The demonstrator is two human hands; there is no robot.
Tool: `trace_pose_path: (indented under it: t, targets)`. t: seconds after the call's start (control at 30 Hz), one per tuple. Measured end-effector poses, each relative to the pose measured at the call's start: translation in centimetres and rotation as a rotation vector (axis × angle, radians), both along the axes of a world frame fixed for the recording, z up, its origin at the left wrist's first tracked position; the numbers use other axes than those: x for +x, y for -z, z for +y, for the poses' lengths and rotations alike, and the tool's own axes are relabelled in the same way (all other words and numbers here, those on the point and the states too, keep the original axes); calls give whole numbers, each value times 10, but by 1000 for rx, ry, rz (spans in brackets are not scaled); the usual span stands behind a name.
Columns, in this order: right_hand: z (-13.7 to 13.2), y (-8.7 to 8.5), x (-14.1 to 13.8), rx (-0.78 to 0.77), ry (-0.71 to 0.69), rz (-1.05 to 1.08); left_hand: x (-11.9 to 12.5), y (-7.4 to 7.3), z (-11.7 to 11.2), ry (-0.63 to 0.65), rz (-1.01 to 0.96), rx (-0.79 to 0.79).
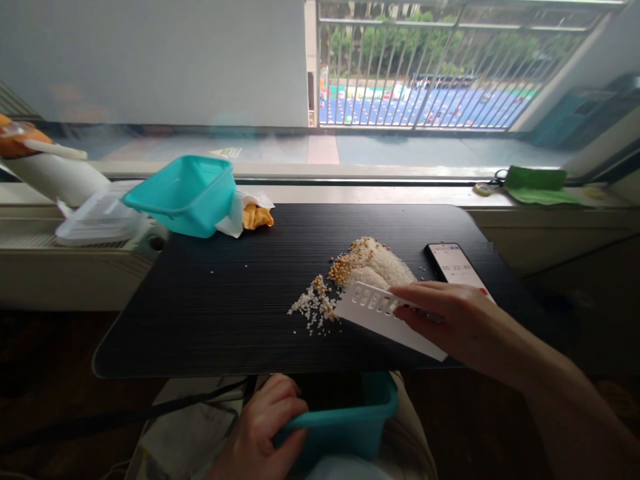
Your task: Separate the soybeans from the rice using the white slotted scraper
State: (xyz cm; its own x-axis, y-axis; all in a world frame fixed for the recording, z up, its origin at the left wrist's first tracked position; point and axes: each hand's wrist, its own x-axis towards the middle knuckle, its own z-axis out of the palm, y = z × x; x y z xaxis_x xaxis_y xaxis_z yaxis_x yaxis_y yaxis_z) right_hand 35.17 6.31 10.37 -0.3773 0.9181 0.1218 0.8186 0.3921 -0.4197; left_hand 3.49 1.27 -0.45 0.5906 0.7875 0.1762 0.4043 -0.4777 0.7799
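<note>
My right hand is closed on a flat white plastic piece with a row of slots along its upper edge. The piece stands tilted on the dark table, touching the near side of a heap of white rice. Round yellow beans lie along the heap's left side. A smaller scatter of rice with a few beans is just left of the white piece. Below the table's front edge, my left hand grips the rim of a teal plastic bin, whose inside is dark.
The black table ends just above the bin. A phone showing a timer lies right of the heap. At the back left are another teal bin and a crumpled orange-and-white wrapper. A green cloth rests on the windowsill.
</note>
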Motion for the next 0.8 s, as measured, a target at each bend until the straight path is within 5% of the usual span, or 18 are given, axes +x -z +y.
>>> trace_pose_path:
  t: [0.57,0.8]
  targets:
    - [-5,-13,-14,-101,-60,44,-2,-1,-1,-19,3,-25]
    - [-9,-13,-25,-175,-198,46,-13,-7,1,-68,-68,-6]
